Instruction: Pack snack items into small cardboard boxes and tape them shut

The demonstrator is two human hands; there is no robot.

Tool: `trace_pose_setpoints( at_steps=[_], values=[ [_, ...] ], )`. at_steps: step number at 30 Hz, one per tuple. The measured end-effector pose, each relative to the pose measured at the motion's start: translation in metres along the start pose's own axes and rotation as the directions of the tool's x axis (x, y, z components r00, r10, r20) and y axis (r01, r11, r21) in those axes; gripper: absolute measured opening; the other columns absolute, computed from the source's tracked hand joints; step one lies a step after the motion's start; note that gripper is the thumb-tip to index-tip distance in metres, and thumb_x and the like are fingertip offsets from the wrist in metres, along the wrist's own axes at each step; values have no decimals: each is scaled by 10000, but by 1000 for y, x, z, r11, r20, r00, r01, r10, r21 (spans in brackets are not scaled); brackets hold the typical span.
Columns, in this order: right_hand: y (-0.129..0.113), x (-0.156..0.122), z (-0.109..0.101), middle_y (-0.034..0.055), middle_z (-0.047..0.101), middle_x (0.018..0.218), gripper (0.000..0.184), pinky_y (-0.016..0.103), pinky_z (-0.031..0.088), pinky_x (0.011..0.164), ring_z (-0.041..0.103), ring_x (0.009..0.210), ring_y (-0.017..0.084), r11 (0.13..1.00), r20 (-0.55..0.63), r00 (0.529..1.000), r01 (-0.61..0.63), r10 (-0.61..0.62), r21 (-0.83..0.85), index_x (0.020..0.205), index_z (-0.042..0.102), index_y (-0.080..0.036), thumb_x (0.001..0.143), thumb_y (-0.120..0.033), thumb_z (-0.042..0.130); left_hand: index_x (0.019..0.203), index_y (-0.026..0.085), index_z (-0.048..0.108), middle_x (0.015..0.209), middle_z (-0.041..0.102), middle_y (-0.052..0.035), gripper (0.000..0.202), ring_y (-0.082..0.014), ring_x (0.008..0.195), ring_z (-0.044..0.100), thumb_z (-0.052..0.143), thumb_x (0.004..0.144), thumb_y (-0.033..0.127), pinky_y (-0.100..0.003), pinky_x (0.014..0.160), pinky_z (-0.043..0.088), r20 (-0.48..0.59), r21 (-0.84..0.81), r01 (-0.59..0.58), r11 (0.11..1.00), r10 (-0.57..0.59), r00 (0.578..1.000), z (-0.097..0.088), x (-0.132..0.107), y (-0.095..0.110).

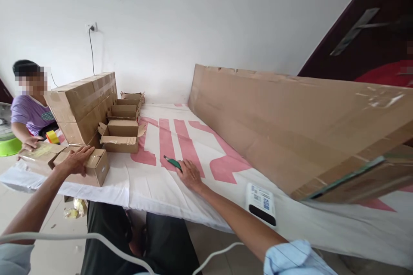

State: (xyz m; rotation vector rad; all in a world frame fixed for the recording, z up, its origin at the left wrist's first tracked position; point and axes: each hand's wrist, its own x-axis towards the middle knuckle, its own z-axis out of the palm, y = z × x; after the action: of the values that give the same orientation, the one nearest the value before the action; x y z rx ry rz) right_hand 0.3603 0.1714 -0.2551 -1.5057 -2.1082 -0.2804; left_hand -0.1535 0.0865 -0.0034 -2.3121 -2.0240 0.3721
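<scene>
My left hand lies with its fingers spread on top of a closed cardboard box at the near left of the table. Against that box's left side stands another closed carton, with a co-worker's hand on it. My right hand rests on the cloth, closed around a green utility knife. The knife's blade end points away to the left. Between my hands and slightly farther back is an open small box with its flaps folded out.
Behind the left boxes rises a stack of taped cartons, beside more open boxes. A large cardboard sheet leans along the right. A white device lies near the front edge. A person sits at the left, near yellow tape.
</scene>
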Motion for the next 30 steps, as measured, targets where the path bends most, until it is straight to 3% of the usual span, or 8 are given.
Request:
trace_pose_setpoints(
  at_steps=[5,8,15,18,20,24,27,30],
  values=[
    [0,-4,-1,115,667,1059,200,386,424,911,563,1035,297,1000,8,1000,-7,7,-1,1152,694,-195,1028,-265,555,1721,294,353,1739,424,-205,1215,-479,1608,367,888,630,262,-628,1223,388,-42,-21,-71,997,70,997,0,4,2],
    [1,-6,0,116,661,1061,196,391,418,901,552,1031,299,1000,2,1000,-11,11,5,1139,699,-195,1022,-261,557,1694,280,395,1669,491,-186,1156,-461,1537,451,900,655,331,-582,1227,376,-102,-60,-131,990,125,987,2,0,20],
    [1,-6,1,101,671,1042,200,374,424,893,570,1013,282,1000,-15,1000,-12,13,8,1105,693,-194,1049,-290,527,1549,276,525,1493,597,-192,998,-453,1389,536,958,690,538,-579,1183,380,-300,-128,-227,965,180,937,12,-12,134],
    [2,-6,2,101,673,1031,228,375,427,901,573,1007,280,1000,-38,999,-6,6,4,1124,702,-188,1049,-286,510,1575,253,498,1559,572,-211,976,-440,1447,516,913,755,580,-580,1201,383,-360,-175,-297,939,220,907,15,-17,156],
    [2,-6,4,102,670,1022,241,376,428,898,568,995,278,1000,-50,999,-3,3,4,1122,708,-187,1043,-282,502,1604,262,478,1626,540,-193,885,-419,1486,505,823,858,589,-570,1207,399,-424,-261,-284,923,154,892,17,-21,145],
    [2,-5,7,96,663,1011,250,376,423,879,557,981,278,1000,-61,998,-7,7,3,1107,715,-197,1036,-282,490,1464,244,635,1543,637,-153,594,-370,1422,588,623,984,595,-524,1169,481,-503,-546,-116,830,-214,837,28,-30,89],
    [1,-4,7,94,662,1013,242,376,416,880,553,991,280,1000,-62,998,-6,7,13,1107,709,-203,1036,-278,490,1263,206,749,1276,773,-143,656,-345,1203,722,578,918,738,-455,1023,586,-378,-762,-81,643,-340,861,42,-36,60],
    [0,-3,6,95,665,1027,219,378,413,892,548,1000,283,1000,-48,999,-18,18,17,1106,700,-210,1028,-272,506,1235,186,769,1082,817,-126,788,-342,1045,769,659,793,829,-428,893,619,-273,-873,-76,481,-353,895,55,-38,56]
  ],
)
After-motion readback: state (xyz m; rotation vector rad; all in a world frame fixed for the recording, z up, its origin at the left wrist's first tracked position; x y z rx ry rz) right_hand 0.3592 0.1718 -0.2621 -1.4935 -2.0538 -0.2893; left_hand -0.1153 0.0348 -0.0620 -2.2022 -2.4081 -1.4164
